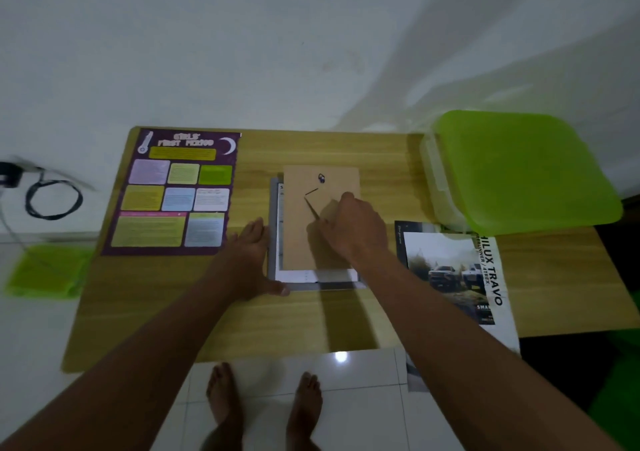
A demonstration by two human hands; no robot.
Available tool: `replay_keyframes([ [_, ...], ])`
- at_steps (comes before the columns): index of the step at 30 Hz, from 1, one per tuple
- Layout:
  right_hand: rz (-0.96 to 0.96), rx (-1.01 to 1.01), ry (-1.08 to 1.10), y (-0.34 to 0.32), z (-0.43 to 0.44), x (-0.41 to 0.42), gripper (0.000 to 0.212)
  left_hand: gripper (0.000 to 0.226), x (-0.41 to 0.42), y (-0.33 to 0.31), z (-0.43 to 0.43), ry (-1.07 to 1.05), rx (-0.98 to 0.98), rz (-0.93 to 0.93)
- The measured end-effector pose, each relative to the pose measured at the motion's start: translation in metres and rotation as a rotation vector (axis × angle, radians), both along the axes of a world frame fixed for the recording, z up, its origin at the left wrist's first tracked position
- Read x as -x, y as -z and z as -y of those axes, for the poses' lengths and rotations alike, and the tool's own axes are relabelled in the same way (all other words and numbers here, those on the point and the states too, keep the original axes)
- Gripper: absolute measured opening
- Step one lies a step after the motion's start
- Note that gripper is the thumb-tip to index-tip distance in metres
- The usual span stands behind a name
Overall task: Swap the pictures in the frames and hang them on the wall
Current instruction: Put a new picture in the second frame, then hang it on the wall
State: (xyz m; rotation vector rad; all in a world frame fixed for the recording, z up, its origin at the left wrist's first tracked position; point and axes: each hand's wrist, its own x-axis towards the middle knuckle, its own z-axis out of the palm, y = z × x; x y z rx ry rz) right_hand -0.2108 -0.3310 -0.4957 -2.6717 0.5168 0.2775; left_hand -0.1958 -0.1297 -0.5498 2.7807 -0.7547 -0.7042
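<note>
Nearest the camera, the person's bare feet are standing on the white tiled floor at the front edge of the wooden table.

The left hand is lying flat on the table with fingers straight, holding nothing and pressing against the left side of the picture frame.

The frame is lying face down at the table's centre, with a white sheet showing along its lower edge.

The right hand is resting on the brown backing board, its curled fingers pinching the board's stand flap.

A truck poster is lying to the right, overhanging the front edge, and a purple poster is lying to the left.

A green-lidded container is sitting at the far right corner.
</note>
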Motion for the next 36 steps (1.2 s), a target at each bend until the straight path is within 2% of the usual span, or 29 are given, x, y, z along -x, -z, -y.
replay_keyframes([
  [8, -0.061, 0.038, -0.011, 0.015, -0.007, 0.013, 0.043, 0.135, -0.007, 0.007, 0.003, 0.041, -0.056, 0.001],
  [17, 0.042, 0.057, -0.08, 0.043, -0.013, 0.021, 0.032, 0.129, -0.006, 0.006, 0.004, 0.047, -0.06, 0.001],
  [25, 0.077, 0.139, -0.234, 0.061, -0.014, 0.022, 0.05, 0.129, -0.004, 0.006, 0.002, 0.052, -0.048, 0.029],
  [32, -0.038, 0.157, -0.379, 0.051, -0.013, 0.01, 0.063, 0.129, -0.005, 0.009, 0.001, 0.055, -0.046, 0.055],
  [36, 0.032, 0.082, -0.272, 0.03, -0.014, -0.006, 0.047, 0.128, -0.006, 0.008, 0.004, 0.076, -0.029, 0.093],
])
